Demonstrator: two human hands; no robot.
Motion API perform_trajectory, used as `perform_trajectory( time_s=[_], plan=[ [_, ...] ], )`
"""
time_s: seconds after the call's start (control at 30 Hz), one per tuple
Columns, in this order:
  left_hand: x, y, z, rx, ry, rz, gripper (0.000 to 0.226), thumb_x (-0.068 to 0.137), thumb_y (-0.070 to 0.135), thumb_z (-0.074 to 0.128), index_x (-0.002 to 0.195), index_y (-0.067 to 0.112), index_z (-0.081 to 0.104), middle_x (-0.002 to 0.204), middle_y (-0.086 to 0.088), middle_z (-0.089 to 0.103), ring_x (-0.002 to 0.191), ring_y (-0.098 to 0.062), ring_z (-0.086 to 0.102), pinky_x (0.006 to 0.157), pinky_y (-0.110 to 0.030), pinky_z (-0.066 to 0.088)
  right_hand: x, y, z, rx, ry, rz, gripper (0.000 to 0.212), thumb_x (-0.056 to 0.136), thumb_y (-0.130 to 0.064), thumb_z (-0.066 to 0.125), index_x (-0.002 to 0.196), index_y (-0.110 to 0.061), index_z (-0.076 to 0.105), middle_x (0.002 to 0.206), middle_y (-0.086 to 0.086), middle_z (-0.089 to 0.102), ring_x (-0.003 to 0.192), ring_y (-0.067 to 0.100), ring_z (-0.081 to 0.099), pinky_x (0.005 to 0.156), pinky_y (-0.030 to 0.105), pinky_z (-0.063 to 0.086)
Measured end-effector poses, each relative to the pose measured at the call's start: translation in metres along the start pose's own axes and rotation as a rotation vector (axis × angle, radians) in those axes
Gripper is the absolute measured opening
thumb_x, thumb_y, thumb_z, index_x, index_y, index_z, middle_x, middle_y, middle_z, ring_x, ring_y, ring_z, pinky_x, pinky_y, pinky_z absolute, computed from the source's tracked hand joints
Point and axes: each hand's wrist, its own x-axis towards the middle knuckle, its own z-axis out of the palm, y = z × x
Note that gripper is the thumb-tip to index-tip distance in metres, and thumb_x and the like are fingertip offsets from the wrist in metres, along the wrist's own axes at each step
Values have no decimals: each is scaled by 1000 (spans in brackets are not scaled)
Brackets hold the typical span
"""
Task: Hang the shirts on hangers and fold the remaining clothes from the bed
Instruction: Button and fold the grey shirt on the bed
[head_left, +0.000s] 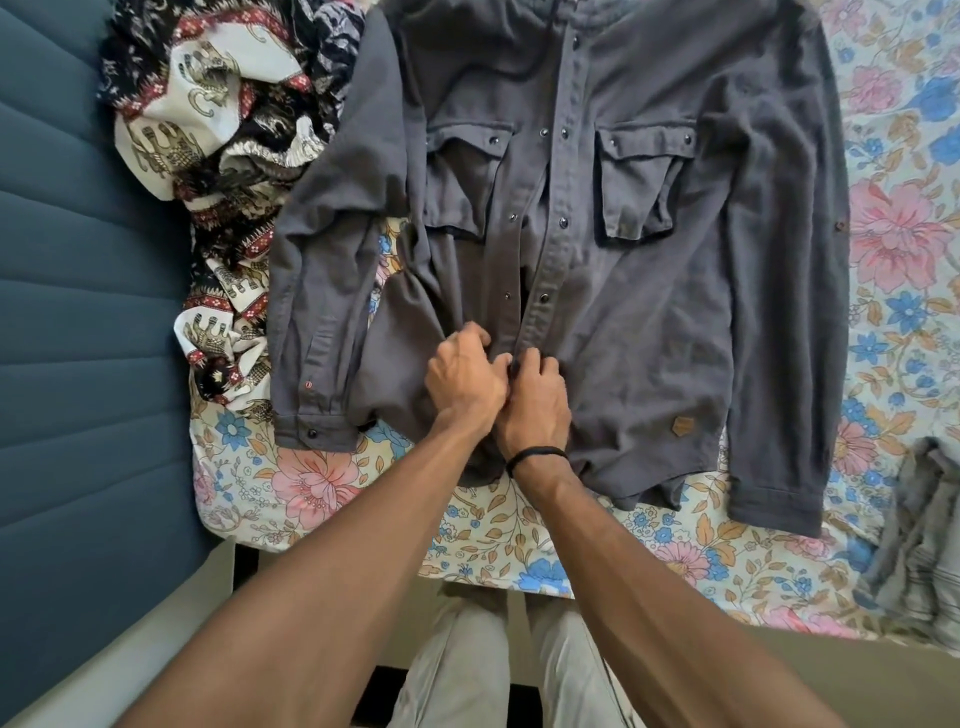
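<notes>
Floral-sheeted bed (519, 525) under grey shirt (649, 260), elephant-print cloth (208, 130), jeans (919, 545).

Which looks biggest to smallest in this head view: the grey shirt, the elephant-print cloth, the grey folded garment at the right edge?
1. grey shirt, by far
2. elephant-print cloth
3. grey folded garment, though the frame edge cuts it off, so its rank is unsure

Shirt (649, 270) lay spread on the bed (311, 483); crumpled cloth (208, 156) at its left, folded clothes (919, 545) at right, near the edge.
</notes>
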Motion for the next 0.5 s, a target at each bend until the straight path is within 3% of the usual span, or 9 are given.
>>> perform_trajectory(
  time_s=[0.17,0.3,0.4,0.5],
  plan=[
    [-11,11,3,49,18,-115,31,88,39,77,111,21,67,120,-10,66,112,-34,63,90,-42,51,-2,10,0,262,94,138,21,97,-13,58,114,-6,68,105,17,63,97,34,61,85,39,46],
    [-21,6,9,-67,43,-175,13,91,33,75,98,22,70,106,-8,72,103,-32,68,84,-41,55,-5,17,-4,438,122,225,21,94,-14,61,110,-13,74,100,7,66,93,23,65,92,41,54],
    [-23,3,7,-194,75,-252,12,86,36,79,88,25,73,92,1,75,97,-26,69,80,-37,56,-10,24,-8,568,122,210,15,95,-22,67,105,-17,76,97,-1,72,82,11,70,81,38,60],
    [-27,-2,3,-318,97,-221,10,83,34,80,85,25,79,80,7,76,85,-18,71,77,-32,58,-16,27,-13,648,125,152,12,95,-21,71,104,-16,77,95,-3,74,81,7,71,75,27,61]
  ],
)
